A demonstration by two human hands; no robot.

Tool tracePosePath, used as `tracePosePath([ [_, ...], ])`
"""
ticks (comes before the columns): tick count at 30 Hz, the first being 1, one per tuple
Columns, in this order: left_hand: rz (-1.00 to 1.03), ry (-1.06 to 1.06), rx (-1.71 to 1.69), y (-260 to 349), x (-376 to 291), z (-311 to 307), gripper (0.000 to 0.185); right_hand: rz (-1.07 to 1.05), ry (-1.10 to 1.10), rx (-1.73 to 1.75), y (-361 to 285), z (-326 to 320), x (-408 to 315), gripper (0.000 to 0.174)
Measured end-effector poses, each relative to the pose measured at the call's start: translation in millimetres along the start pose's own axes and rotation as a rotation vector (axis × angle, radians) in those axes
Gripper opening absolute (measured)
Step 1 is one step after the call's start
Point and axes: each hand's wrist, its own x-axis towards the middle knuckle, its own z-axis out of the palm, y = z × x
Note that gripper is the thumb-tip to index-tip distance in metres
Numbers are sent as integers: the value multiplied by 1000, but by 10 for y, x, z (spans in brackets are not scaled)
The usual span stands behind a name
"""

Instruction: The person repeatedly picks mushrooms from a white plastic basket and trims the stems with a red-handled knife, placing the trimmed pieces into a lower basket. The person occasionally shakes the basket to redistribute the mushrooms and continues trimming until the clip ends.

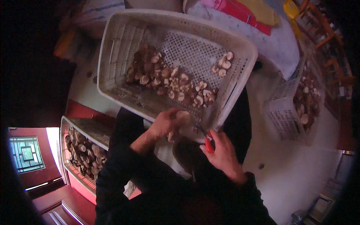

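My left hand [164,122] holds a pale mushroom [184,116] over the near rim of a white plastic crate [177,14]. My right hand [223,153] is closed around the red handles of a small cutting tool [208,144], which looks like scissors or snips. Its dark blades reach up and left towards the held mushroom; whether they touch it is too blurred to tell. Inside the crate, brown-capped mushrooms [166,73] lie in a heap on the lattice floor. A smaller cluster of pale mushrooms [225,64] rests by the right wall.
To the left, another crate [63,121] is filled with mushrooms [87,154]. A further crate [284,115] of mushrooms stands right on the pale floor [270,152]. White sacking [278,50] and red cloth [239,17] lie beyond the middle crate. Wooden furniture [326,39] stands far right.
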Motion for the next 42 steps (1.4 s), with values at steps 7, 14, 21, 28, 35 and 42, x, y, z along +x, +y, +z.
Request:
tracePosePath([
  [7,292,-113,262,-478,-558,305,38,45,-239,-141,21,159,-476,53],
  [14,-89,27,178,-752,-1419,-144,38,313,-379,405,568,409,-1312,46],
  [21,-478,891,1379,-738,-2510,-1640,78,-56,-486,206,366,657,-512,58],
  [28,89,719,814,-233,353,-1956,55,-59,-463,363,131,869,256,52],
  [35,-84,966,919,-770,2116,-1777,59,1411,-416,1146,472,900,1056,40],
  [42,12,887,885,-1186,2450,-1781,41,1111,-317,945,288,665,932,51],
])
